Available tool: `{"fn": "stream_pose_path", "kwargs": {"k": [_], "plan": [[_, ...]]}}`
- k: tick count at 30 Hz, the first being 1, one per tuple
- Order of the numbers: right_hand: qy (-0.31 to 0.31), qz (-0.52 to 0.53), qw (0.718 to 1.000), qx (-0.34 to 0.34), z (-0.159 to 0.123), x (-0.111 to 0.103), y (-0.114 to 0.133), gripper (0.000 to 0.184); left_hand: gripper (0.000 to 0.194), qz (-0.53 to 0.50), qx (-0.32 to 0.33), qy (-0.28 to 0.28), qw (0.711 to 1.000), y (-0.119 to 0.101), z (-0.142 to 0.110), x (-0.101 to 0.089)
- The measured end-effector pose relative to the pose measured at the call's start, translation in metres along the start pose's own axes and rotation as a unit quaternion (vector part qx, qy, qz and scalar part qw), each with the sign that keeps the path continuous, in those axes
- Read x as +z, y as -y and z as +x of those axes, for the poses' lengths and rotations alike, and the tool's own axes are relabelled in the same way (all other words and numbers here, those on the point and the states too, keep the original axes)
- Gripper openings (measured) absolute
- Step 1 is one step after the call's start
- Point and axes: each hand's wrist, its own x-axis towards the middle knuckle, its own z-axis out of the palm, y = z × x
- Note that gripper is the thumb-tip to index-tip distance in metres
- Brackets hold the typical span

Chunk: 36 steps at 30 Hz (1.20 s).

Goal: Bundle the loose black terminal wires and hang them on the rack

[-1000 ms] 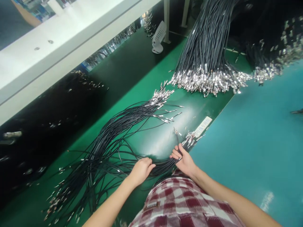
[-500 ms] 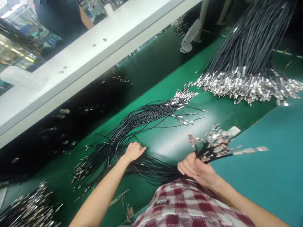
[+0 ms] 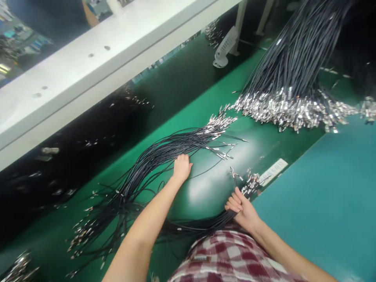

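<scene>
Black cables with silvery metal ends [image 3: 164, 150] lie in a long loose pile on the green table. At the near edge of this pile is my left hand [image 3: 182, 167], its fingers curled over; a thin cable runs out past it, and the fingertips are partly hidden. My right hand [image 3: 242, 207] grips a separate bundle of black cables [image 3: 205, 224] near one end. The bundle's metal tips [image 3: 251, 184] stick out above the fist, and its other end trails left beneath my left forearm.
A thick hanging bunch of cables [image 3: 302, 66] rests its metal ends at the right. A white rail [image 3: 117, 58] crosses the upper left, with a white bracket [image 3: 225, 49] behind. A printed label [image 3: 274, 171] lies by the blue-green mat [image 3: 323, 203]. More cable ends [image 3: 19, 270] sit lower left.
My left hand has moved up and right, from the held bundle to the loose pile. My right hand still grips its bundle, now lower beside the label. The view has shifted slightly right.
</scene>
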Motion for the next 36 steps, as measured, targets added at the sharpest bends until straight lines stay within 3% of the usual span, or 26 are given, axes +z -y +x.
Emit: {"fn": "stream_pose_path", "kwargs": {"k": [2,4,7,10,14,19,24,28,32,36], "plan": [[-0.001,0.003,1.000,-0.001,0.001,0.002,0.001,0.058,0.029,-0.024,0.011,0.023,0.999,-0.010,0.023,0.010],[-0.008,0.010,1.000,-0.002,0.002,0.003,0.002,0.057,0.029,-0.041,0.068,0.054,0.995,-0.023,0.017,0.025],[-0.020,0.024,1.000,0.000,0.003,-0.001,0.003,0.056,0.035,-0.063,0.162,0.087,0.981,-0.033,-0.029,0.047],[-0.025,0.031,0.999,0.003,0.004,-0.004,0.005,0.054,0.032,-0.068,0.166,0.067,0.982,-0.032,-0.077,0.057],[-0.049,0.045,0.998,-0.008,0.006,-0.005,0.005,0.053,0.018,-0.064,0.135,0.070,0.986,-0.031,-0.101,0.056],[-0.154,0.054,0.986,-0.044,0.006,-0.003,0.002,0.019,0.015,-0.272,0.085,0.058,0.957,-0.031,-0.118,0.041],[-0.121,0.014,0.989,-0.088,0.007,0.003,-0.002,0.035,0.020,-0.366,0.098,0.063,0.923,-0.035,-0.155,0.026],[-0.139,-0.050,0.983,-0.110,0.006,0.002,-0.005,0.025,0.024,-0.362,0.134,0.091,0.918,-0.029,-0.183,0.021],[-0.187,-0.093,0.973,-0.098,0.003,0.000,-0.003,0.016,0.030,-0.290,0.199,0.041,0.935,-0.012,-0.212,0.024],[-0.134,-0.087,0.986,-0.047,0.004,0.006,0.000,0.016,0.036,-0.145,0.316,0.019,0.937,-0.004,-0.233,0.035]]}}
